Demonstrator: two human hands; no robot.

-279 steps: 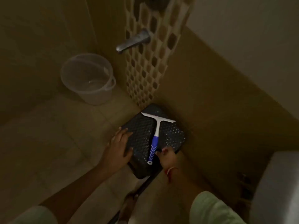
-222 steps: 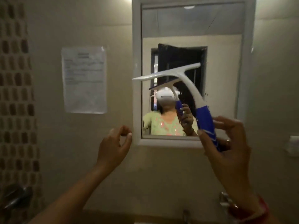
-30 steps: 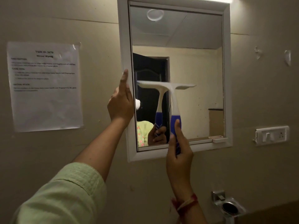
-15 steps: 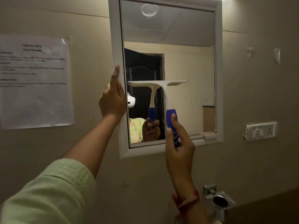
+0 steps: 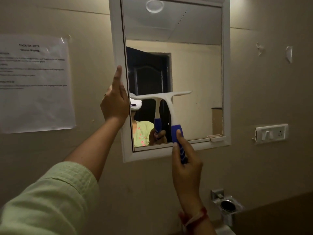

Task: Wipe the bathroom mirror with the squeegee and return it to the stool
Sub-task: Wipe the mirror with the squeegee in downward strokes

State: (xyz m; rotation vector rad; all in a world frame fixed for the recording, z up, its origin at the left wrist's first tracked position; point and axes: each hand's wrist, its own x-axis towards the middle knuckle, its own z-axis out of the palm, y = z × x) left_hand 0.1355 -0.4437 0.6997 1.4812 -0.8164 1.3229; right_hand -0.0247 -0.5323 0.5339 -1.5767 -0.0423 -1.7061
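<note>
A printed paper sheet (image 5: 33,82) hung left; a switch plate (image 5: 271,133) and chrome holder (image 5: 226,206) sat right.

One mirror (image 5: 194,65), one squeegee (image 5: 169,106) at its 6 o'clock, two hands: left hand (image 5: 115,102) at 9 o'clock, right hand (image 5: 185,167); one paper sheet (image 5: 33,82), one switch plate (image 5: 271,133), one metal holder (image 5: 225,204)
</note>
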